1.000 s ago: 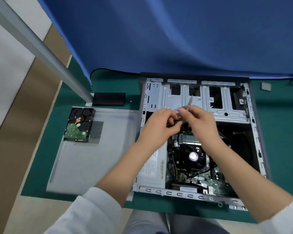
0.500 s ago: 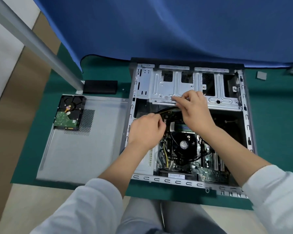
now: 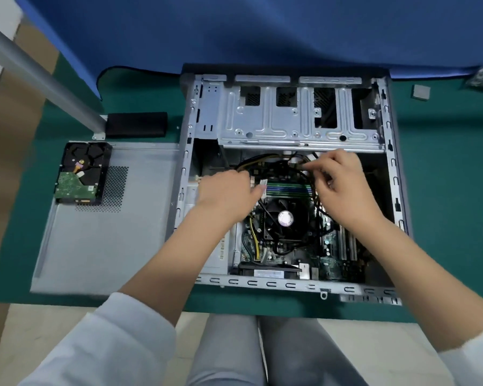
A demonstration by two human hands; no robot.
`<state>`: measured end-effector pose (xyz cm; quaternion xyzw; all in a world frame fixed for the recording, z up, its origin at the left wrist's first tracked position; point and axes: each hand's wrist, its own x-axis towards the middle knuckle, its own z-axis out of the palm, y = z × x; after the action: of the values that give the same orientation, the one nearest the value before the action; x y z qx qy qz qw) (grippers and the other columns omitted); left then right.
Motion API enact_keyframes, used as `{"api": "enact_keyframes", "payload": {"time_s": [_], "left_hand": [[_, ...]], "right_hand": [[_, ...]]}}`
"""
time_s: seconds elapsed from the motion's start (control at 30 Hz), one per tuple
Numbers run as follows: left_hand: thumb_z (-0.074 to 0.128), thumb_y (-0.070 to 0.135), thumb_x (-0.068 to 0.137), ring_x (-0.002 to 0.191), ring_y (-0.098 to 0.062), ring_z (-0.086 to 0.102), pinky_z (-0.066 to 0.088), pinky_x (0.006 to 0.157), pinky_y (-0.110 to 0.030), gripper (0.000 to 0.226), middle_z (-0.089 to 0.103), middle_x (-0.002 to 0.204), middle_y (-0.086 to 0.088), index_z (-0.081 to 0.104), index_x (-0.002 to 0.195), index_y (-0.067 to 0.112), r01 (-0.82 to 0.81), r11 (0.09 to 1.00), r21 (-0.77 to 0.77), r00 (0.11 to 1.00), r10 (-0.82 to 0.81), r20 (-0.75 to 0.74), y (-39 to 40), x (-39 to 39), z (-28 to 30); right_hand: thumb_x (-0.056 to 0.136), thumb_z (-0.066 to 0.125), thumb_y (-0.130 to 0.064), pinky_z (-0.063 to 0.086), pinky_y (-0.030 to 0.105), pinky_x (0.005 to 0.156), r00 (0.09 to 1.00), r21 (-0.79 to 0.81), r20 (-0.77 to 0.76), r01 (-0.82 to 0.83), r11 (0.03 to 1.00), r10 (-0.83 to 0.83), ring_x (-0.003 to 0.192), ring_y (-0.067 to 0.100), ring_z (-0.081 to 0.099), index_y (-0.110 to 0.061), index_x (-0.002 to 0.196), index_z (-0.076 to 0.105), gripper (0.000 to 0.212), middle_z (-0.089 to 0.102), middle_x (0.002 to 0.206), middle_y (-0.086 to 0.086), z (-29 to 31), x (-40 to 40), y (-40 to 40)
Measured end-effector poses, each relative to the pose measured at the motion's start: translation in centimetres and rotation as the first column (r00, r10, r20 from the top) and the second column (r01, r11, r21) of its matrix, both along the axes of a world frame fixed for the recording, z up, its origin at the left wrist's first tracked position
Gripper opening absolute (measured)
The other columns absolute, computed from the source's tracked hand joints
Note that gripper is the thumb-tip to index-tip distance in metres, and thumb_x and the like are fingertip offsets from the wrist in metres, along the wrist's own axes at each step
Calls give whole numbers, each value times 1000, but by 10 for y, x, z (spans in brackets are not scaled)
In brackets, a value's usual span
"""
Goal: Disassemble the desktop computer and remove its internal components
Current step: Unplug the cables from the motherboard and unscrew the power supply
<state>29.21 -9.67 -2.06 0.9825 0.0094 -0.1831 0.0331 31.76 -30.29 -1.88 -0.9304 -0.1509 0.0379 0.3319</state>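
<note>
The open desktop case (image 3: 393, 174) lies on its side on a green mat. Inside it are the motherboard (image 3: 329, 264), a black CPU fan (image 3: 285, 218) and memory sticks (image 3: 289, 188). My left hand (image 3: 229, 192) reaches into the case's left part, one fingertip touching the white clip at the left end of the memory sticks. My right hand (image 3: 340, 188) is over the board's upper right and pinches a cable connector (image 3: 297, 163) from the black and yellow cable bundle (image 3: 258, 158) just below the drive cage (image 3: 299, 115).
The removed hard drive (image 3: 80, 174) lies circuit side up on the grey side panel (image 3: 109, 238) left of the case. A black block (image 3: 136, 124) and a slanted metal post (image 3: 39, 76) stand behind it. A small grey square (image 3: 421, 91) lies at the back right, before blue cloth (image 3: 262, 32).
Both hands have dropped from the drive cage into the case. The left hand shifted left and down to the memory sticks. The right hand went to the cable bundle.
</note>
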Motion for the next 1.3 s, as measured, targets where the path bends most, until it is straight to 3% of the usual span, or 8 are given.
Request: {"api": "enact_keyframes", "payload": {"time_s": [0.27, 0.53, 0.7, 0.83, 0.93, 1.03, 1.13, 1.3], "left_hand": [[52, 45, 89, 94, -27, 62, 36, 62, -30, 39, 66, 101, -2, 56, 120, 22, 17, 1000, -8, 994, -16, 108, -18, 13, -11], [49, 27, 82, 90, -20, 62, 34, 60, -27, 40, 67, 99, 8, 57, 120, 34, -4, 990, -143, 946, 50, 322, -17, 3, -11], [58, 32, 74, 68, 1, 54, 38, 57, -19, 29, 60, 68, 21, 64, 100, 43, -182, 864, -470, 930, 307, 204, -14, 5, -1], [51, 23, 72, 53, 2, 57, 48, 61, -23, 24, 54, 48, 15, 68, 78, 39, -224, 799, -559, 918, 365, 154, -13, -2, 5], [49, 17, 71, 52, -1, 62, 53, 66, -28, 27, 52, 45, 10, 69, 77, 35, -263, 697, -667, 879, 458, 132, -11, -3, 7], [55, 29, 78, 67, 0, 56, 41, 59, -20, 17, 58, 62, 15, 66, 87, 38, -246, 839, -486, 889, 395, 232, -11, -1, 0], [59, 42, 80, 84, -7, 53, 31, 61, -26, 21, 54, 83, 14, 62, 101, 38, -157, 956, -250, 927, 230, 297, -14, 0, -8], [63, 31, 80, 95, -19, 58, 30, 64, -28, 31, 57, 107, 6, 61, 111, 35, -140, 983, -121, 928, 173, 329, -13, 2, -14]], "right_hand": [[84, 58, -6, 41, 33, 94, 948, -73, -171, 258, 963, -267, 111, 23, 49, -21, 125, 47, 45, 50, 119, 5, -30, -12, -18], [85, 56, 0, 25, 9, 87, 935, -43, -57, 347, 937, -349, 102, 16, 44, -13, 122, 50, 39, 41, 122, 11, -27, -11, -22], [84, 61, -10, 26, 22, 86, 991, -104, 89, 108, 989, -99, 102, 22, 41, -17, 104, 58, 21, 48, 102, 2, -18, -18, -19], [90, 53, -36, 17, 34, 86, 980, -487, -70, -198, 851, 188, 111, 22, 40, -29, 112, 53, 23, 54, 109, -7, -24, -27, -8], [91, 48, -26, 15, 35, 84, 978, -458, -134, -202, 866, 158, 105, 19, 49, -27, 118, 45, 27, 57, 110, -6, -25, -32, -9], [79, 47, -9, 16, 36, 80, 991, -640, -72, -130, 758, 109, 94, 25, 55, -15, 114, 45, 35, 60, 104, 3, -25, -35, -13], [81, 45, -12, 14, 41, 83, 966, -783, -258, -214, 584, 8, 95, 25, 53, -17, 88, 39, 11, 62, 91, 1, -25, -40, -11], [98, 34, -29, 5, 57, 110, 834, -652, -521, -250, 716, -183, 109, 32, 54, -17, 68, 46, 34, 56, 81, 3, -36, -23, -13]]}}
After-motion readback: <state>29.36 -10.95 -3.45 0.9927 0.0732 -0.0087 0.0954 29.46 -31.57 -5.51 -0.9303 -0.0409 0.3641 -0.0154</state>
